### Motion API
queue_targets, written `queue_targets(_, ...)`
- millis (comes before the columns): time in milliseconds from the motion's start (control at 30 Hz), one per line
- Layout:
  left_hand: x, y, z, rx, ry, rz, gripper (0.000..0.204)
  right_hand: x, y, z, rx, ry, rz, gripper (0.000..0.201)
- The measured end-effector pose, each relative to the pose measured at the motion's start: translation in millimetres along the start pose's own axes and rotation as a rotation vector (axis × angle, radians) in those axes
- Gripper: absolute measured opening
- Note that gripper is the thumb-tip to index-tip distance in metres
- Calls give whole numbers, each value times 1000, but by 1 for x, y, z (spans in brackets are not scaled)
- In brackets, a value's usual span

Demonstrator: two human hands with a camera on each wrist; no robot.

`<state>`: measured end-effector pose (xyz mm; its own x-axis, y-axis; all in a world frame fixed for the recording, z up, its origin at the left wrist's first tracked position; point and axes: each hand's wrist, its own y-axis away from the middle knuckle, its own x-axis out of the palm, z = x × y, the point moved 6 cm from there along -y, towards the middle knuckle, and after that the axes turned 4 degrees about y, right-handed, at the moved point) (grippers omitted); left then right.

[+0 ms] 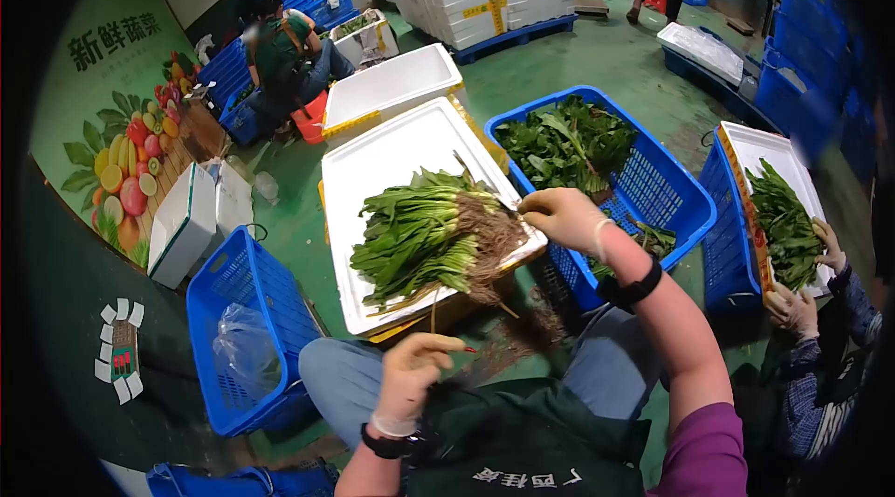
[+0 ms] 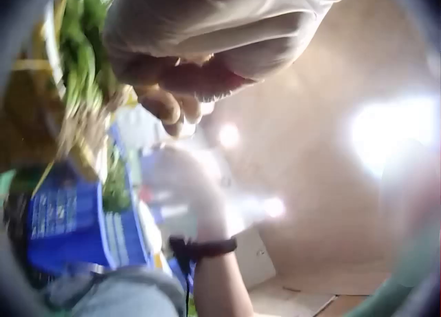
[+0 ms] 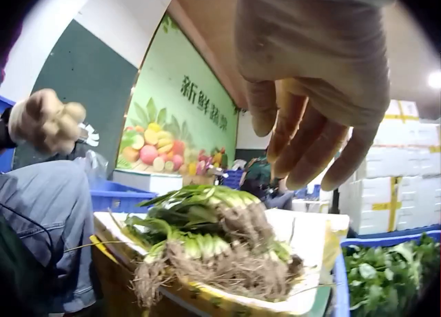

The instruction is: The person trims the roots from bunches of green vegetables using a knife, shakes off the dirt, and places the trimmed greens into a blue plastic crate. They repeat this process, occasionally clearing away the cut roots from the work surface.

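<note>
A pile of leafy greens (image 1: 424,231) with brown roots (image 1: 494,236) lies on a white foam lid (image 1: 359,310), roots towards the near right corner. My gloved right hand (image 1: 564,217) is over that corner; in the right wrist view, its fingers hang apart and loosely bent above the greens (image 3: 200,227), with nothing held. Below the lid's near edge, my gloved left hand (image 1: 410,380) has bent fingers; a small red thing (image 1: 470,349) shows at its fingertips. In the left wrist view, the left hand (image 2: 213,35) covers most of what lies between its fingers.
A blue basket of loose greens (image 1: 690,208) stands right of the lid, another blue basket (image 1: 210,348) with a plastic bag to the left. Two gloved hands of another person (image 1: 792,310) touch greens at the far right. Foam boxes (image 1: 536,3) are stacked behind.
</note>
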<state>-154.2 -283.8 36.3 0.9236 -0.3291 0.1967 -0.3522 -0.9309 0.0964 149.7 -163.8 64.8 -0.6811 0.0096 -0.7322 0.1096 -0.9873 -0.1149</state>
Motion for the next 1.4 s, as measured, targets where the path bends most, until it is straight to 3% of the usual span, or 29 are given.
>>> queue_targets(100,-63,12,-86,247,-111,-286,25,45,-32,24,-4,131,36,27)
queue_targets(233,-94,42,-194,863,91,-423,21,54,-68,-16,249,125,-337,24)
queue_targets(267,-95,34,-197,863,95,-414,21,61,-81,-35,298,174,-348,23)
queue_targets(333,-76,19,-205,881,-459,-400,20,80,-94,-54,324,261,-287,23)
queue_targets(433,-25,-48,-167,729,-899,52,33,113,-112,-81,306,645,-94,27)
queue_targets(467,-13,-74,-141,735,-1056,177,42,111,-113,-82,330,619,-86,27)
queue_targets(500,-7,-100,-115,739,-1177,211,49,111,-113,-83,355,591,-76,27)
queue_targets(533,-4,-129,-95,759,-1350,223,71,111,-112,-85,380,560,-77,29)
queue_targets(567,-4,-155,-85,761,-1345,233,71,104,-110,-83,391,561,-78,29)
queue_targets(633,-6,-201,-60,647,-1572,205,99,88,-98,-86,533,250,-92,31)
queue_targets(667,-7,-214,-49,652,-1568,219,99,84,-96,-97,525,156,-131,26)
queue_targets(700,-12,-229,-37,555,-1639,268,112,78,-93,-107,517,55,-132,28)
queue_targets(733,-15,-245,-28,469,-1706,323,125,85,-85,-118,573,-308,-88,29)
queue_targets(767,-20,-253,-20,405,-1670,356,125,85,-70,-119,613,-672,-70,31)
queue_targets(833,-25,-262,-5,447,-1610,348,122,58,-39,-99,449,-513,-207,32)
queue_targets(900,-25,-256,0,506,-1552,259,106,64,-11,-112,405,-557,-314,28)
queue_targets(967,-25,-244,0,611,-1447,187,93,69,29,-91,359,-629,-354,24)
queue_targets(1067,-31,-245,0,668,-1394,154,86,109,66,-82,445,-935,-190,27)
queue_targets(1167,-42,-257,-6,571,-1186,166,76,132,73,-75,468,-1061,-228,28)
queue_targets(1233,-49,-248,-19,663,-1151,99,74,130,66,-70,421,-849,-191,30)
queue_targets(1333,-80,-252,-39,511,-875,-59,69,83,38,-29,299,-767,-269,32)
queue_targets(1367,-88,-249,-54,446,-729,-86,67,62,21,-24,99,-632,-507,31)
queue_targets(1400,-96,-241,-72,465,-649,-139,62,41,12,1,62,-861,-503,29)
